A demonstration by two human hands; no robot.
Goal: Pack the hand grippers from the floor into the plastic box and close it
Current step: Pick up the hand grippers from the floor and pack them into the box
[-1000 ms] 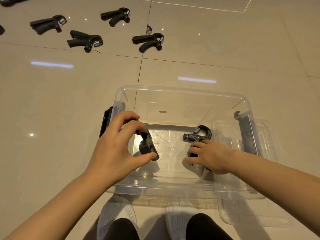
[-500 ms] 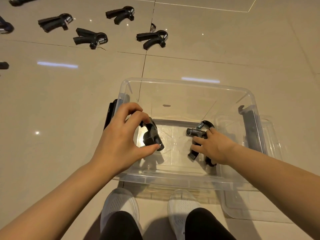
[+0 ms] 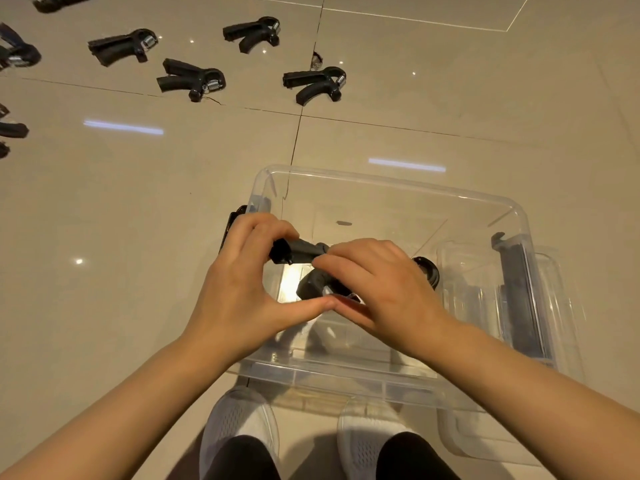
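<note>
— Where's the box (image 3: 391, 188)?

— On the floor (image 3: 138, 237) right in front of the person's white shoes (image 3: 239, 424), clear plastic, top open. Its lid (image 3: 550, 327) lies tucked under the box's right side, sticking out to the right.

— And the hands?

— Both are over the box. The left hand (image 3: 242, 292) has its fingers curled round one black gripper (image 3: 304, 268), fingers over the far handle, thumb stretched toward the right below the near handle. The right hand (image 3: 384, 289) has come in from the right and pinches the same gripper, fingers bent over its middle. The two thumbs meet tip to tip under it.

— Is that gripper down on the bottom?

— I can't tell; the hands cover too much of it.

— Anything else inside?

— A second gripper (image 3: 427, 271), just right of the right hand, mostly hidden; only its curved black end shows.

— What's left outside?

— Four grippers lie in a loose group on the far floor: one (image 3: 121, 46) far left, one (image 3: 192, 79) nearer, one (image 3: 252, 32) farthest, one (image 3: 315, 84) by the tile joint. More dark pieces (image 3: 15, 57) are cut off at the left edge, all well apart from the box.
</note>
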